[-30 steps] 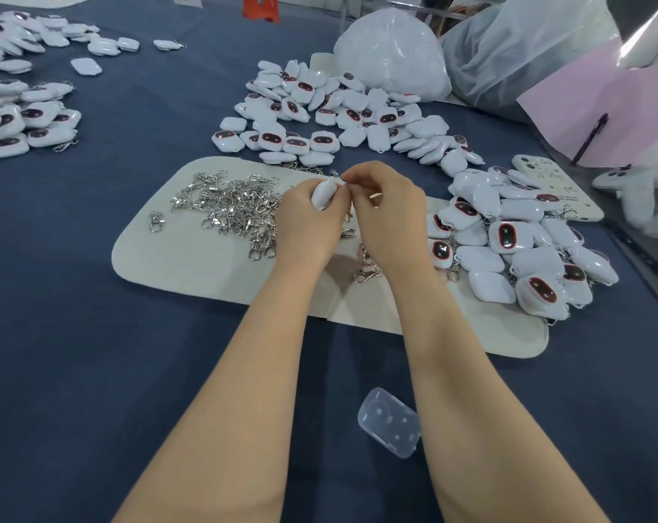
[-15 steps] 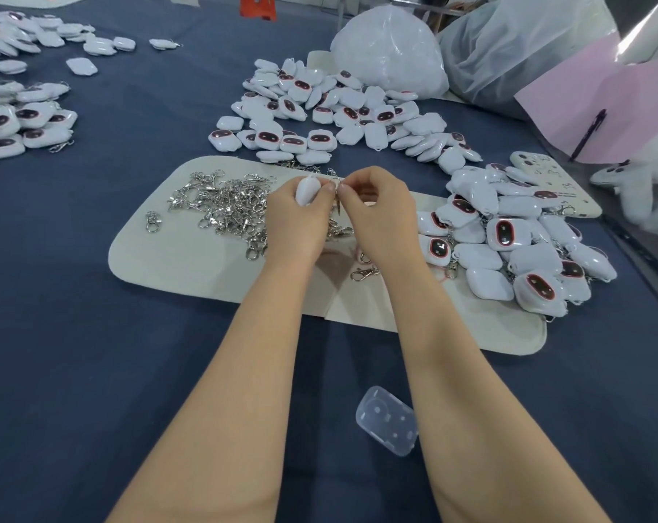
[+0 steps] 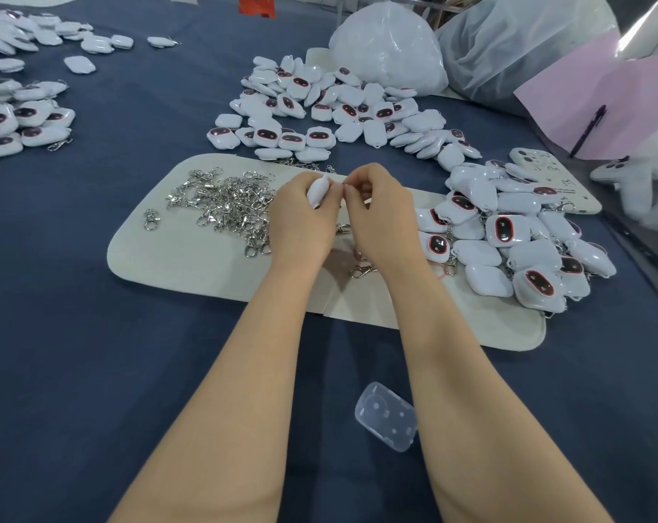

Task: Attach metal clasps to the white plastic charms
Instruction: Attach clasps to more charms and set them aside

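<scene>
Fingertips [image 3: 343, 187] of the right hand [image 3: 382, 217] pinch beside a smooth, rounded white charm [image 3: 317, 190] gripped edge-up in the curled left hand [image 3: 301, 220], both hovering over the cream mat [image 3: 191, 254] near tangled shiny metal clasps [image 3: 225, 205].

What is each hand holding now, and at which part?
The left hand grips a white charm around its body. The right hand pinches something at the charm's top edge; it is hidden.

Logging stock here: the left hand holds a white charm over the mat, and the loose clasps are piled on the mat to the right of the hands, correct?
Not quite. In the head view the left hand does hold a white charm over the mat, but the loose clasps are piled left of the hands; finished charms lie to the right.
</scene>
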Demonstrator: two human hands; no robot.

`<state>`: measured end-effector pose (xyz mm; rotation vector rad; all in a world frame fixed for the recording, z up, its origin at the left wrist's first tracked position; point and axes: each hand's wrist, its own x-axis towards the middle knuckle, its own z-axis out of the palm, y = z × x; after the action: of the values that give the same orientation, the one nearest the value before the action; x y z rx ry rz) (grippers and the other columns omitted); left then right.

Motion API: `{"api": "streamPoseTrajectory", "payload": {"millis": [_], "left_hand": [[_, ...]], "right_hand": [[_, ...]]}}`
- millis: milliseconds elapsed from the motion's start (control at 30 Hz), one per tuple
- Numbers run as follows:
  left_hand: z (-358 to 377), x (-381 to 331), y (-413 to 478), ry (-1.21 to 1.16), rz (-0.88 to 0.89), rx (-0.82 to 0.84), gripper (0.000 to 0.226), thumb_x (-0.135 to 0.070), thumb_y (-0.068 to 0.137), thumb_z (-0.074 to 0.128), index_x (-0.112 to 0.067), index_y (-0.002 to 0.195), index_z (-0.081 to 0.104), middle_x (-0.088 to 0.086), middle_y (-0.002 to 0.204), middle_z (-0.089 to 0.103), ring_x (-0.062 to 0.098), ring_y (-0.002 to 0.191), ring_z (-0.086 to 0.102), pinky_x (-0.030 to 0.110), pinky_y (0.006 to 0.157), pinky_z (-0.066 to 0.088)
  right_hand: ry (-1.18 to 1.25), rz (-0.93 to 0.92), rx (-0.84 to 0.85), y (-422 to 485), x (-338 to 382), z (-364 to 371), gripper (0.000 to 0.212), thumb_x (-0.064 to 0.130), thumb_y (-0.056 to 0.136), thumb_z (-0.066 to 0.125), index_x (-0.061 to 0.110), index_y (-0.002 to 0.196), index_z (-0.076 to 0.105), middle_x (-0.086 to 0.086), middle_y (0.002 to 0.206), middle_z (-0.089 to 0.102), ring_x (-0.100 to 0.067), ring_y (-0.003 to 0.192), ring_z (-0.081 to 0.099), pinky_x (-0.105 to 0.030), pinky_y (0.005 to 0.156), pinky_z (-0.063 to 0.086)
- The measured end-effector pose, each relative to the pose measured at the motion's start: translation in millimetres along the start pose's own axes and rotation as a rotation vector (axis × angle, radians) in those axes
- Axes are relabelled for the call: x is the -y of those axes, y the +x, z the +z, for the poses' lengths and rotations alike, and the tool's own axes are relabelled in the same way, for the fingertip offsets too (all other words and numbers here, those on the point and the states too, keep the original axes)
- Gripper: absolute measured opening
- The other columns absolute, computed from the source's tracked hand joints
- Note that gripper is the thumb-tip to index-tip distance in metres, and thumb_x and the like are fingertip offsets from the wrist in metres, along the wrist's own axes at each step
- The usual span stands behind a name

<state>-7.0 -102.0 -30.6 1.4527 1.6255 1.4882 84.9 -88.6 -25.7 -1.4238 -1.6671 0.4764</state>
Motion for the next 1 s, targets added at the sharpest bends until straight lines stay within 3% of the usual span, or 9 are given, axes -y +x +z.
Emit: {"api": "streamPoseTrajectory", "payload": {"millis": [67,167,233,400,567,700,867,1000], "left_hand": [[-0.3,0.3,0.1,0.026,0.02,-0.004,0.011,-0.018,0.09,0.059,-0.009,0.085,0.064,-0.009,0.069,0.053,0.006,0.062,0.046,0.009,0.053,0.032],[-0.5,0.4,0.8,0.013,0.021,-0.01,0.013,-0.019,0.09,0.059,-0.008,0.085,0.064,-0.003,0.073,0.057,0.013,0.067,0.048,0.018,0.056,0.034],[-0.2,0.7,1.1,-0.011,0.011,0.001,0.014,-0.019,0.09,0.06,-0.008,0.083,0.064,-0.002,0.073,0.058,0.014,0.066,0.049,0.022,0.058,0.036],[0.0,-0.7,3.3,-0.102,-0.079,0.056,0.02,-0.017,0.088,0.063,-0.022,0.069,0.059,-0.012,0.059,0.052,0.0,0.05,0.043,0.013,0.05,0.033],[0.1,-1.2,3.1,-0.107,-0.107,0.062,0.009,-0.012,0.087,0.061,-0.017,0.083,0.067,-0.009,0.067,0.059,0.007,0.062,0.051,0.023,0.061,0.044],[-0.1,-2.4,1.7,-0.072,-0.112,0.051,0.01,-0.013,0.088,0.06,-0.016,0.08,0.066,-0.008,0.064,0.056,0.007,0.058,0.047,0.023,0.057,0.039],[-1.2,-4.0,0.1,-0.01,-0.092,0.015,0.015,-0.013,0.088,0.059,-0.001,0.087,0.068,0.007,0.073,0.059,0.019,0.066,0.047,0.028,0.057,0.036],[-1.1,-6.1,-1.4,0.01,-0.089,-0.012,0.02,-0.012,0.088,0.057,0.006,0.089,0.065,0.018,0.077,0.061,0.02,0.067,0.045,0.037,0.061,0.04]], "right_hand": [[0.009,0.002,0.009,-0.6,0.2,-0.4,0.008,0.011,0.093,0.052,0.014,0.095,0.058,0.007,0.087,0.059,-0.013,0.087,0.056,-0.029,0.081,0.046],[0.085,-0.001,0.009,-0.6,1.0,-2.2,0.011,0.006,0.091,0.053,0.012,0.097,0.061,0.009,0.089,0.06,-0.006,0.083,0.053,-0.01,0.073,0.042],[0.145,0.006,0.021,-0.8,2.0,-3.8,0.013,0.003,0.09,0.054,0.008,0.098,0.062,0.007,0.091,0.061,-0.004,0.08,0.053,-0.006,0.071,0.041],[0.246,0.066,-0.015,0.6,3.0,-7.1,0.013,0.002,0.086,0.055,0.013,0.09,0.058,0.007,0.083,0.059,-0.008,0.077,0.055,-0.009,0.068,0.043],[0.252,0.094,-0.031,0.6,1.5,-6.4,0.01,0.005,0.086,0.058,0.014,0.09,0.056,0.009,0.078,0.057,-0.006,0.072,0.052,-0.011,0.066,0.043],[0.231,0.084,-0.016,0.3,1.4,-6.2,0.01,0.006,0.085,0.06,0.015,0.088,0.056,0.011,0.077,0.056,-0.004,0.07,0.051,-0.011,0.066,0.042],[0.203,0.065,-0.006,-0.1,2.6,-4.4,0.01,0.006,0.084,0.061,0.015,0.087,0.058,0.007,0.08,0.059,-0.009,0.076,0.054,-0.021,0.076,0.048],[0.191,0.048,-0.027,-2.7,2.9,-1.9,0.011,0.008,0.086,0.061,0.016,0.088,0.053,0.012,0.076,0.054,-0.008,0.073,0.052,-0.021,0.073,0.046]]}}
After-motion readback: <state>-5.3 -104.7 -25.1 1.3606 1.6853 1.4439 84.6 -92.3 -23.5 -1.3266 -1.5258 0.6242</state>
